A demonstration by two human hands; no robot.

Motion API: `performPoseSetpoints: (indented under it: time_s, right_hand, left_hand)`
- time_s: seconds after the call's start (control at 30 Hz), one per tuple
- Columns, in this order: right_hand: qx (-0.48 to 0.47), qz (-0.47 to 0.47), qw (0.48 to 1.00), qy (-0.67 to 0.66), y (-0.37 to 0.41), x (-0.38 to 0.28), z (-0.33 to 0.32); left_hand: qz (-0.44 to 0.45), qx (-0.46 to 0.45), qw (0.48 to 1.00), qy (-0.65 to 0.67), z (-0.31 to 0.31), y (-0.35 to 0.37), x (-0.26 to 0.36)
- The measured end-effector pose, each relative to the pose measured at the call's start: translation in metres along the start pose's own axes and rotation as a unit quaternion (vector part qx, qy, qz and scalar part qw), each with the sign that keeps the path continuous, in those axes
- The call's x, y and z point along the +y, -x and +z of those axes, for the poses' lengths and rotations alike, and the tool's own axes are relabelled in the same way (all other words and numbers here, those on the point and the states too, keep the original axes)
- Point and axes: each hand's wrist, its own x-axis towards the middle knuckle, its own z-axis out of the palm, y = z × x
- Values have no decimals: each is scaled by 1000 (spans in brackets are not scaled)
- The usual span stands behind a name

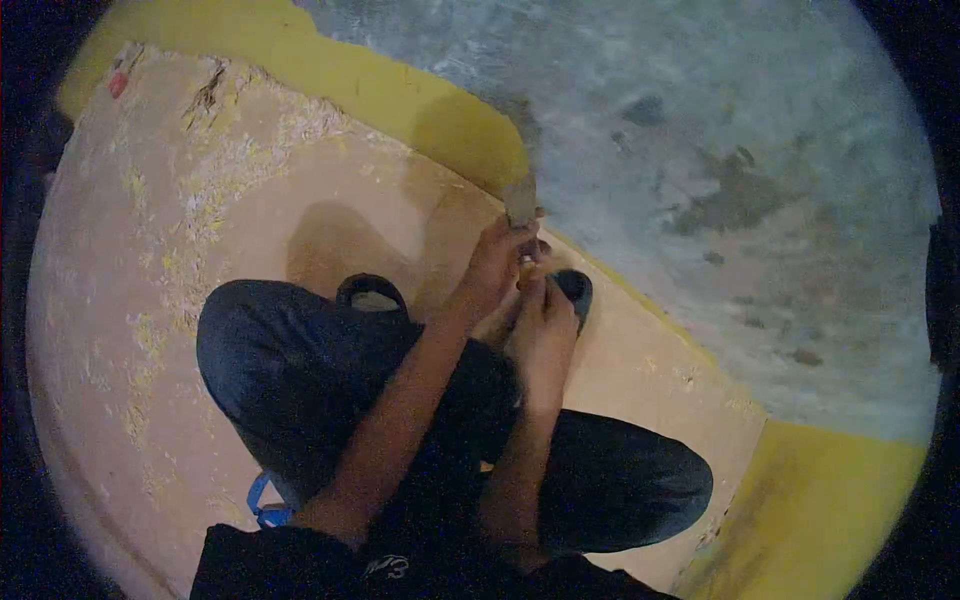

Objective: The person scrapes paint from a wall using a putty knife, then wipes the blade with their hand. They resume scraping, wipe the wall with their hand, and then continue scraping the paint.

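Observation:
My left hand [492,265] is closed around a scraper, its flat grey blade [520,203] pointing away from me over the end of the yellow floor stripe [470,125]. Just below it, my right hand [546,318] has its fingers curled in at the scraper's near end. A small whitish spot shows between the two hands; what the right fingers grip is hidden, and I cannot tell what it is. Both hands are in front of my bent knees, close over the line where the beige floor meets the grey one.
Dark shoes [573,293] stand on the beige floor [640,370]. Peeled yellow flakes [205,205] lie scattered at the left, with a small red thing [118,84] at the far left. Grey, stained floor [720,190] spreads to the right. Another yellow stripe [830,500] runs at lower right.

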Motion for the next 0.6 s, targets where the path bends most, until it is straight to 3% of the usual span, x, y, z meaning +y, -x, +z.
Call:
performPoseSetpoints:
  time_s: [0.07, 0.2, 0.3, 0.4, 0.47, 0.5, 0.57, 0.6]
  right_hand:
    - [-40, 12, 999, 32, -13, -23, 16]
    - [-57, -23, 997, 51, -15, -56, 29]
    - [-42, -34, 998, 45, -12, -49, 34]
    - [-15, -59, 998, 26, -8, -37, 28]
    - [-16, -43, 999, 16, 3, -26, 23]
    - [-13, -38, 999, 18, 3, -19, 19]
    - [-8, -45, 999, 20, 5, -3, 12]
    - [-5, -71, 997, 37, 5, 6, 9]
  left_hand:
    - [-103, 66, 978, 171, -6, -6, 7]
    - [-61, 69, 982, 163, -29, -30, 9]
    - [-50, 56, 958, 276, -27, -38, 8]
    - [-27, -15, 962, 273, -32, -46, -17]
    - [-7, 96, 985, 145, -22, -36, -37]
    - [-5, 93, 985, 146, -17, -28, -38]
    - [8, 192, 980, -49, 5, -5, -9]
    - [21, 193, 980, -44, 1, -1, -18]
